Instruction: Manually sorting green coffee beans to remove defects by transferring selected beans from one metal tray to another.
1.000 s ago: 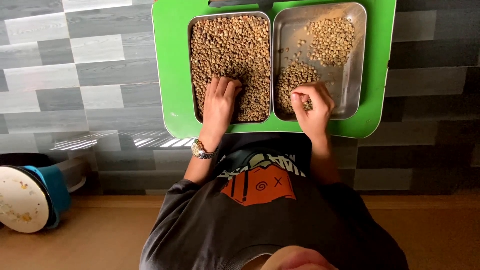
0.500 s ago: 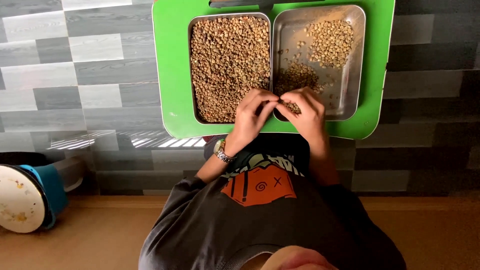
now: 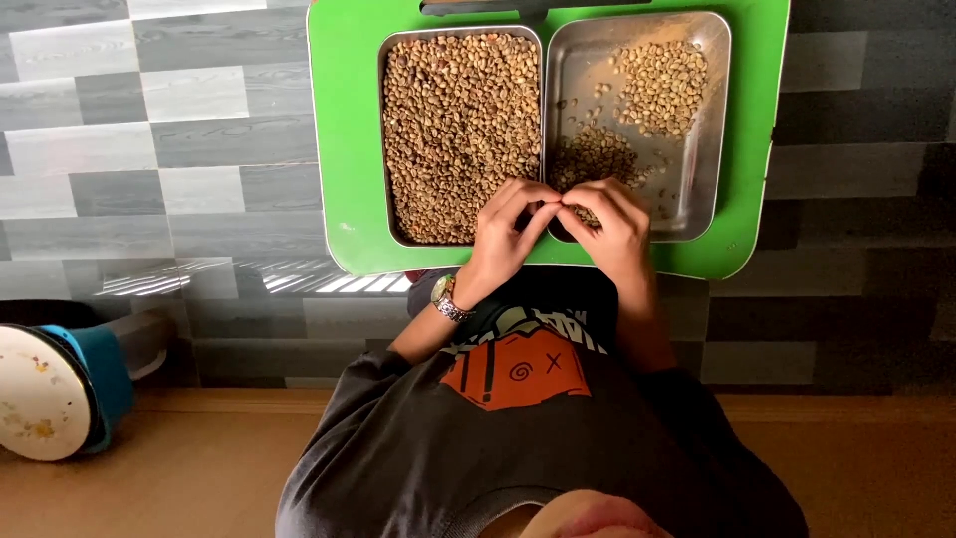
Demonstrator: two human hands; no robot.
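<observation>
Head view: left hand and right hand are pinched together on a coffee bean at the trays' 6 o'clock seam. Full left tray; sparse right tray. A loosened pinch could drop the bean into the wrong tray.

Head view, seemingly straight down

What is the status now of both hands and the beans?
Left hand and right hand fingertips together over the trays' dividing edge. Left tray full of beans; right tray partly filled. Nothing blocking.
</observation>
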